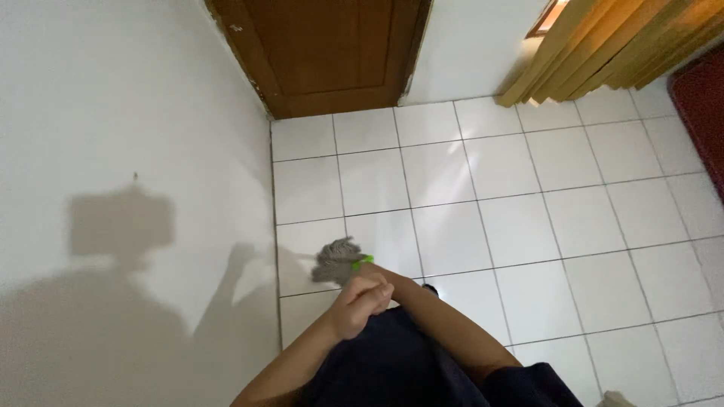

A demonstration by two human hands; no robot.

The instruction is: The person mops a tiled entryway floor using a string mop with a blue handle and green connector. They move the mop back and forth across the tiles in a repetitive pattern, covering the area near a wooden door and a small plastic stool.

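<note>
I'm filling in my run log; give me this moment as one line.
left hand: gripping mop handle | right hand: behind left, unclear | grey mop head: on white tiled floor, near wall

I see a mop (337, 259) below me: a grey, shaggy head of strings lying spread on the white tiled floor (528, 226), close to the foot of the white wall (136, 136) on my left. A small bright green piece (362, 262) shows where the head meets the handle. The handle itself is hidden; my left hand (354, 309) and right hand (375, 286) are stacked in closed fists around it, just above the mop head.
</note>
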